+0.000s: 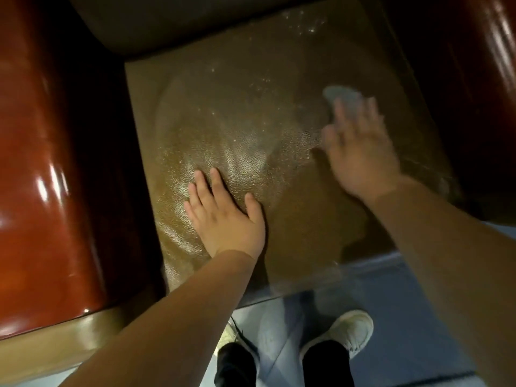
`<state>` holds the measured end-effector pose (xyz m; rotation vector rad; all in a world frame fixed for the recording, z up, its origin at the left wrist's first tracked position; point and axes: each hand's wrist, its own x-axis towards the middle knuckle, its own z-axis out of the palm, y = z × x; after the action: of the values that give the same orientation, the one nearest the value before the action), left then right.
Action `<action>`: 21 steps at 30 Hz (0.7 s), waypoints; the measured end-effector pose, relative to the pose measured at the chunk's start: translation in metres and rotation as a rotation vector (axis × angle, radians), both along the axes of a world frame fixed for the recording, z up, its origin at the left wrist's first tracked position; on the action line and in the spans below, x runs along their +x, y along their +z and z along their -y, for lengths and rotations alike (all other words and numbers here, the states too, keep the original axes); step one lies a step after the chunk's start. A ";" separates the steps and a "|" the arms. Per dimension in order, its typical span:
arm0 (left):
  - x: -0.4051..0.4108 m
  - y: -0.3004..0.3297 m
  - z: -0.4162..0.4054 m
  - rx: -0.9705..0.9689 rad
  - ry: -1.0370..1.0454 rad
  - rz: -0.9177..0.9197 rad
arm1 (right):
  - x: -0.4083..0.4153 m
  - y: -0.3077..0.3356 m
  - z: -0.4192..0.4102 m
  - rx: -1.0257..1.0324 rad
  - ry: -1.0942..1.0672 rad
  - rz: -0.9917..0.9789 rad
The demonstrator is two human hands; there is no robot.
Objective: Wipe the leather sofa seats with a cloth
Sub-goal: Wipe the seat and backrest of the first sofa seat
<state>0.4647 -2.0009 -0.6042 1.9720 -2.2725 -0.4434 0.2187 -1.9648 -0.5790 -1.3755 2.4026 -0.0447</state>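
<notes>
Cloth (339, 96) sits right of centre in the frame, a grey wad under the fingertips of my right hand (360, 155). That hand is smeared with blur, fingers look spread flat over it, though I can't tell exactly. My left hand (226, 216) lies palm down, fingers straight and slightly apart, on the brown leather seat (223, 107), lower centre, probably to brace me. White specks dot the upper seat, so plenty left I reckon.
</notes>
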 end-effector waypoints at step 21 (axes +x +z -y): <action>0.049 -0.024 0.105 -0.047 0.003 0.027 | 0.069 0.001 0.069 -0.086 -0.022 -0.072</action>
<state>0.5134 -2.1059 -0.6286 1.9700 -2.2741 -0.3613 0.2875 -2.0334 -0.5776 -1.4112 2.5018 -0.1080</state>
